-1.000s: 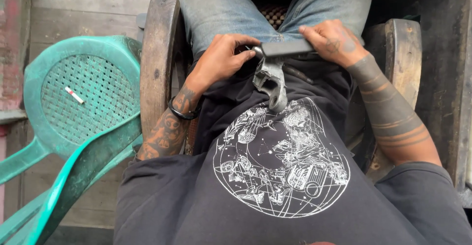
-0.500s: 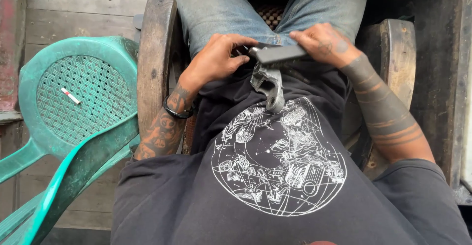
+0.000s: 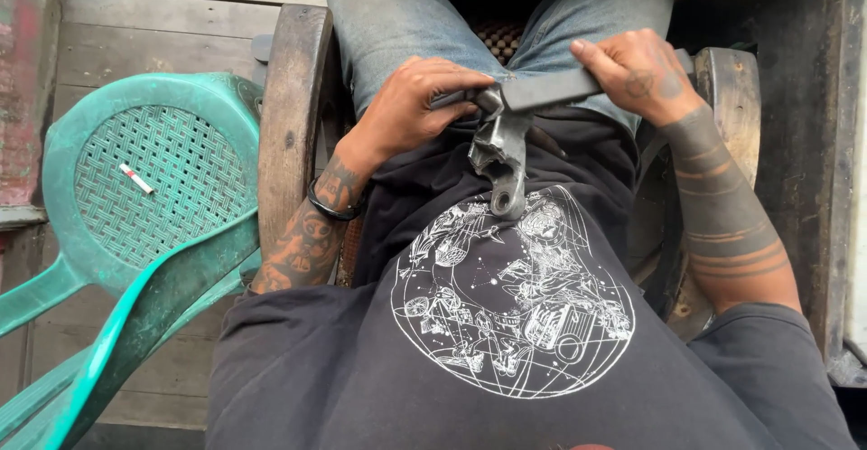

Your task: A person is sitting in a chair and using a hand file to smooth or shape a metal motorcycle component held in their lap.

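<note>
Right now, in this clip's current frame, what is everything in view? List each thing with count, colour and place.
metal part: 1, grey, hangs from the bar over the lap
bar: 1, dark grey, held across the lap by both hands
green chair: 1, green plastic, left of the person
cigarette: 1, white with a red end, on the green chair's seat
wooden chair: 1, brown, under the person
floor: 1, grey planks, below the chairs
wristband: 1, black, on the left wrist
shirt: 1, black with a white round print
jeans: 1, blue
left hand: 1, grips the bar's left end
right hand: 1, grips the bar's right end
</note>
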